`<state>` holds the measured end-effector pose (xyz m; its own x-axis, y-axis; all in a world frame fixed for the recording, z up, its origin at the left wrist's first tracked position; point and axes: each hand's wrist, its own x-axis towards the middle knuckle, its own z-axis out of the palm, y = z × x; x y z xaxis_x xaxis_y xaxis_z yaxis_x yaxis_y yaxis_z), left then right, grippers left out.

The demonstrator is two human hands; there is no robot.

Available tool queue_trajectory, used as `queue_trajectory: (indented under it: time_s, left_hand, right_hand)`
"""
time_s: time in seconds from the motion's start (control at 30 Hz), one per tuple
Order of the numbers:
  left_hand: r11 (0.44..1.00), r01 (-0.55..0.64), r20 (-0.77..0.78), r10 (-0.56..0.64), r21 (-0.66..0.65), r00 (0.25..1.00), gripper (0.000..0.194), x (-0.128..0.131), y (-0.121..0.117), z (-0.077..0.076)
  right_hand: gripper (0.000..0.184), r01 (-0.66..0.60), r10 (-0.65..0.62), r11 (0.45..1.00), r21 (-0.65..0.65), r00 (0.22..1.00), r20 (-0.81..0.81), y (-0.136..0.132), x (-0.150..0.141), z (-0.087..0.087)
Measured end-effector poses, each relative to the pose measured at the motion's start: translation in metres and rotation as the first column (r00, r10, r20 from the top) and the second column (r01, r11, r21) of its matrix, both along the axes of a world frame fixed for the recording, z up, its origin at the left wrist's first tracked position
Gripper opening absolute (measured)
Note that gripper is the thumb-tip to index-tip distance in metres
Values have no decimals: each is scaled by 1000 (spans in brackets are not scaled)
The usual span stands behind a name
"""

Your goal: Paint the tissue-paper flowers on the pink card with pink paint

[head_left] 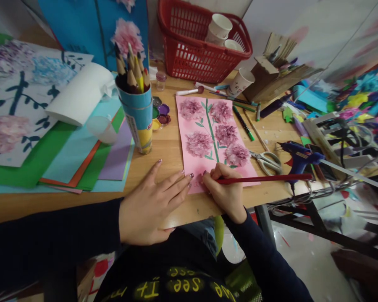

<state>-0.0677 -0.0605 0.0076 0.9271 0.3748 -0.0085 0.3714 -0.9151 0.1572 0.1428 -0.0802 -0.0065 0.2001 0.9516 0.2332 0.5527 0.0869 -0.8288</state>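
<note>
A pink sheet (189, 165) lies on the wooden table, bearing several fluffy mauve flowers and a green stem with leaves. Near its lower edge, my right hand (225, 191) is closed around a long red pencil (264, 179), whose shaft points off to the right. The pencil's tip is hidden behind my fingers, close to the paper. My left hand (154, 201) rests flat with fingers spread, its fingertips at the sheet's lower left edge. Faint marks show on the paper between the hands.
A pencil cup (135, 113) stands left of the sheet, beside paint pots (163, 110). Behind are a red basket (189, 54) and a paper cup (241, 82). Scissors (267, 162) and a blue glue gun (297, 157) lie right. Coloured papers (63, 151) cover the left side.
</note>
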Motion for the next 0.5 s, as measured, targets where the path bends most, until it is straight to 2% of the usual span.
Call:
queue_trajectory:
  time_s: [0.23,0.5]
  left_hand:
    - [1000,2,6,-2,-15,1000,79,0,0,1]
    - [1000,5,2,-5,-19,1000,77,-1,0,-1]
  right_hand:
    - [36,7,-7,1000,14,1000,1,0,0,-1]
    - [33,-54,54,999,4,998,36,-1,1,2]
